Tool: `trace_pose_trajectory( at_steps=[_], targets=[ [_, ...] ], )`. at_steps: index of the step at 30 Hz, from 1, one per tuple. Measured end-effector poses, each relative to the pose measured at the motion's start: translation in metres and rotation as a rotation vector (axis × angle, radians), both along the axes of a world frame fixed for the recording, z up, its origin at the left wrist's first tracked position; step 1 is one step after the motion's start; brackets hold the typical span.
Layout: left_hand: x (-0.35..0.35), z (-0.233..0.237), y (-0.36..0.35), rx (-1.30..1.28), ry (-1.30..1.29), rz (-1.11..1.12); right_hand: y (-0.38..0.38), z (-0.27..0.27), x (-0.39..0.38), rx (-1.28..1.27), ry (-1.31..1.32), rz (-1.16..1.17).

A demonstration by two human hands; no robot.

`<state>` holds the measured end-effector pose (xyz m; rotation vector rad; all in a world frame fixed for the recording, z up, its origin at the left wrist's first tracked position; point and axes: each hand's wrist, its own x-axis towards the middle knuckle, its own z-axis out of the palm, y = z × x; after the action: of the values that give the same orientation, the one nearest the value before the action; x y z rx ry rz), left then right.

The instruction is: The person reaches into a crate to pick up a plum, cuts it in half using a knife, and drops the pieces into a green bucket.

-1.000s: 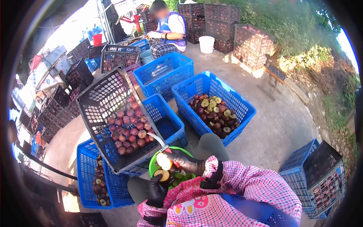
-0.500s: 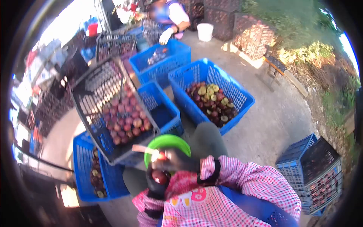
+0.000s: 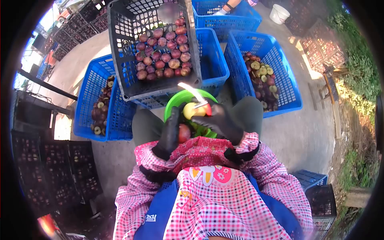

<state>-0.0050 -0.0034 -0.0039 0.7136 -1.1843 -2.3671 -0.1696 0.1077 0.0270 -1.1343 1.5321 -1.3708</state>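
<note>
Over a green bowl (image 3: pixel 173 105) between the knees, my left hand (image 3: pixel 171 130) in a black glove is closed around a red plum (image 3: pixel 184 133). My right hand (image 3: pixel 221 122), also gloved in black, grips a peeler (image 3: pixel 196 95) with a red handle and a bright blade. A pale yellow cut fruit (image 3: pixel 193 111) sits between the two hands, beneath the blade end. Peelings and part of the bowl's inside show below the hands. Just beyond the bowl, a tilted black crate (image 3: pixel 156 93) holds many plums.
Blue baskets with cut fruit stand at the left (image 3: pixel 106 138) and right (image 3: pixel 282 112). Behind is another blue basket (image 3: pixel 228 21) with a person's gloved hand (image 3: pixel 220 13) at it. A white bucket (image 3: pixel 279 14) stands farther back. Stacked crates (image 3: pixel 56 168) line the left side.
The view has tilted down and swung, so the baskets appear shifted. The pale cut fruit now shows between my hands, and my right hand has moved right relative to my left.
</note>
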Motion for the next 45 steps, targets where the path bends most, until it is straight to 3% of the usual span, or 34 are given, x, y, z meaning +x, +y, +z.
trace_pose_trajectory(
  at_steps=[1,2,3,4,5,7,8,9,10,11,13,15,17,19,21,25,31,36,37,39,41,42,43,45],
  targets=[
    [0.012,-0.006,-0.018,-0.250,-0.155,0.007,0.003,0.007,-0.009,0.014,0.007,-0.040],
    [0.030,0.002,-0.043,-0.333,-0.164,0.106,0.008,0.021,-0.023,-0.194,0.144,-0.134],
    [0.054,0.011,-0.075,-0.416,-0.175,0.204,0.009,0.041,-0.038,-0.303,-0.018,-0.253],
    [0.080,0.002,-0.112,-0.608,-0.127,0.419,0.017,0.054,-0.062,-0.271,0.240,-0.390],
    [0.094,0.059,-0.136,-0.649,-0.381,0.554,0.034,0.069,-0.086,-0.211,0.556,-0.453],
    [0.124,0.062,-0.202,-1.528,-0.745,0.840,0.058,0.059,-0.141,-0.083,0.428,-0.680],
    [0.115,0.069,-0.210,-1.532,-0.739,0.840,0.063,0.061,-0.151,-0.075,0.394,-0.764],
    [0.104,0.080,-0.217,-1.497,-0.807,0.718,0.066,0.064,-0.159,-0.070,0.360,-0.847],
    [0.092,0.086,-0.223,-1.458,-0.872,0.594,0.072,0.065,-0.165,0.119,0.356,-0.915],
    [0.073,0.081,-0.227,-1.466,-0.860,0.590,0.072,0.059,-0.163,0.115,0.356,-0.927],
    [0.009,0.056,-0.236,-1.231,-0.545,0.263,0.070,0.038,-0.161,0.056,0.422,-0.803],
    [-0.062,0.021,-0.253,-1.367,-0.502,0.148,0.069,0.009,-0.168,0.036,0.611,-0.754],
    [-0.119,-0.017,-0.263,-1.586,-0.531,-0.039,0.069,-0.009,-0.166,0.019,0.456,-0.828],
    [-0.153,-0.013,-0.252,-1.718,-0.528,-0.132,0.075,-0.001,-0.166,0.255,0.641,-0.866],
    [-0.173,0.015,-0.225,-0.918,-0.253,-0.411,0.087,-0.012,-0.171,0.262,0.533,-0.936],
    [-0.209,0.001,-0.235,-0.971,-0.318,-0.474,0.115,-0.029,-0.188,0.376,0.546,-0.971],
    [-0.233,-0.019,-0.250,-1.079,-0.391,-0.383,0.125,-0.054,-0.189,0.375,0.272,-1.028],
    [-0.231,-0.015,-0.250,-1.004,-0.323,-0.311,0.104,-0.042,-0.179,0.319,0.360,-0.994],
    [-0.226,-0.010,-0.250,-0.942,-0.282,-0.295,0.104,-0.041,-0.180,0.328,0.353,-0.965],
    [-0.211,0.011,-0.247,-0.715,-0.154,-0.267,0.102,-0.040,-0.182,0.080,0.520,-0.952],
    [-0.189,0.033,-0.237,-0.424,-0.034,-0.225,0.099,-0.035,-0.181,0.162,0.453,-0.894],
    [-0.177,0.042,-0.230,-0.264,0.023,-0.199,0.092,-0.024,-0.176,0.141,0.657,-0.826],
    [-0.164,0.049,-0.220,-0.073,0.077,-0.168,0.083,-0.011,-0.167,0.141,0.642,-0.782],
    [-0.136,0.057,-0.195,0.203,0.153,-0.092,0.056,0.016,-0.145,-0.053,0.111,-0.740]
  ],
)
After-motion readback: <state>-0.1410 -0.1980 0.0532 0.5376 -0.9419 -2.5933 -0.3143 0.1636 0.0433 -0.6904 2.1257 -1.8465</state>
